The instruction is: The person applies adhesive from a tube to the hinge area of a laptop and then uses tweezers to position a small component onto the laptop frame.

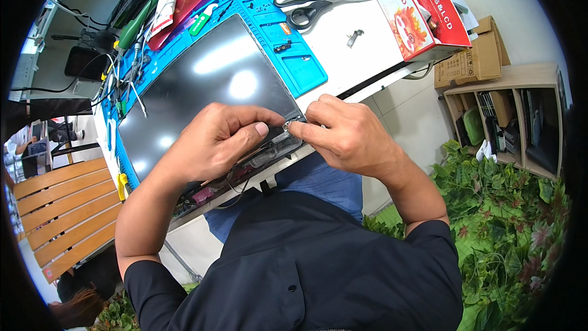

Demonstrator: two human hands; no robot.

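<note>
Surface (361,55): white, upper centre, under blue mat (300,67) and dark screen (202,92).
Hands: left hand (214,141) and right hand (343,135) pinching a small metal part (286,125), centre.
Room: wooden shelf (514,79) right, green leaves (502,220) lower right.

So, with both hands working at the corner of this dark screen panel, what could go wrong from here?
1. The left hand and right hand pinch a small part at the near corner of the dark screen panel; pressing hard there might crack the glass.
2. The panel's near edge, with exposed parts, overhangs the white table; it could slide off.
3. The loose small metal part near the scissors could get lost.
</note>
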